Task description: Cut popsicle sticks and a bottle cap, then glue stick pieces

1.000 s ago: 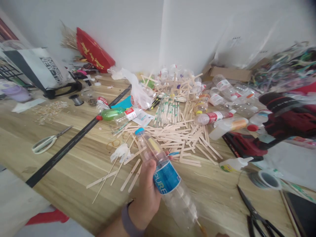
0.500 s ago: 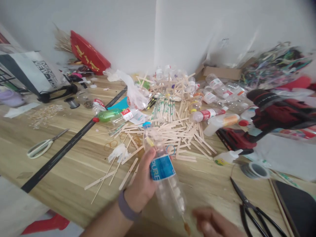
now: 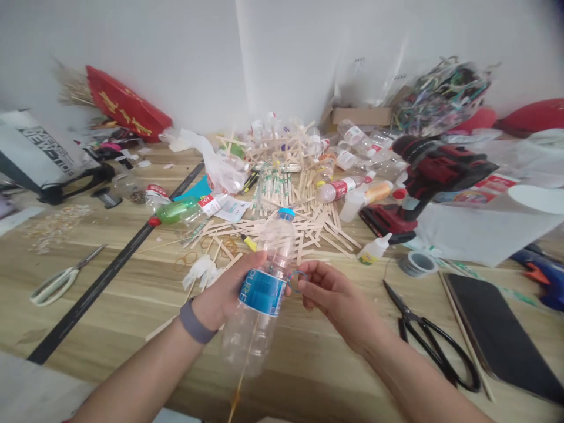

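Observation:
My left hand [image 3: 222,294] is wrapped round a clear plastic bottle [image 3: 277,238] with a blue cap [image 3: 286,214] and a blue label [image 3: 262,292]. The bottle is tilted, its cap end pointing away from me. At its right side, my right hand [image 3: 330,291] pinches a thin blue ring [image 3: 298,272] between thumb and fingers. Toward me, a thin stick [image 3: 242,373] shows along the bottle and sticks out past its base; something amber is on its lower end. Whether the stick runs inside or behind the bottle I cannot tell.
Beyond the bottle lie many flat wooden sticks [image 3: 326,226] and several plastic bottles [image 3: 337,189]. Black scissors [image 3: 434,343], a phone-like dark slab [image 3: 497,329], a glue bottle [image 3: 373,249] and a red drill [image 3: 440,167] are on the right. White-handled scissors [image 3: 57,285] lie left.
My right hand has come up from the lower edge to the bottle's side and taken hold of the blue ring. The bottle has swung, its base now further left. The view has shifted right.

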Action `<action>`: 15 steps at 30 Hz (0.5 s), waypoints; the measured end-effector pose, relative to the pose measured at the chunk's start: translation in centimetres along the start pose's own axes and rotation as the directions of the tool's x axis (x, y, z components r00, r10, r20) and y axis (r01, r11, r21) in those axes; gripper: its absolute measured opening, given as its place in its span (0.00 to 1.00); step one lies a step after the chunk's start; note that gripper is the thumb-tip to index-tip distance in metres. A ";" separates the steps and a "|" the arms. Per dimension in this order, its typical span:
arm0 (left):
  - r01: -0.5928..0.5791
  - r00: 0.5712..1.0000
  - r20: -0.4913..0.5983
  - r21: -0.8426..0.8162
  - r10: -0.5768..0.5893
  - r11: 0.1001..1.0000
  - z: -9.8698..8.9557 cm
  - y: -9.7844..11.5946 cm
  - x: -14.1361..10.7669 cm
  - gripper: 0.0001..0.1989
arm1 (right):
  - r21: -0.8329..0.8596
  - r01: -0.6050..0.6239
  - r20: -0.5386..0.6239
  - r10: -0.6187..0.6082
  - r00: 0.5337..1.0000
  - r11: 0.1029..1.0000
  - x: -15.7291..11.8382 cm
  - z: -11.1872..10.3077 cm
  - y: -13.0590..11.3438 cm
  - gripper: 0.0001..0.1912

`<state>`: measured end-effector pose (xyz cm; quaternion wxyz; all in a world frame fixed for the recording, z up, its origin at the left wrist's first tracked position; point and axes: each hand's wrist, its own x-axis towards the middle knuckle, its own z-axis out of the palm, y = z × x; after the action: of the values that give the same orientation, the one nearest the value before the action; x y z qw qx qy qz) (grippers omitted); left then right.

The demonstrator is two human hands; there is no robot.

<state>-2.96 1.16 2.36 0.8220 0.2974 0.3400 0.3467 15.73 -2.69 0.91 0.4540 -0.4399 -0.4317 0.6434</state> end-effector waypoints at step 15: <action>0.078 0.990 0.117 0.025 -0.080 0.997 -2.0 -0.5 -3.4 0.26 | 0.006 -0.028 0.035 0.028 0.999 1.000 -7.1 -6.6 1.3 0.17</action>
<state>-6.15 -1.27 2.02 0.8507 0.3122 0.3057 0.2923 23.18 -8.76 -0.70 0.4390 -0.4331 -0.4313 0.6586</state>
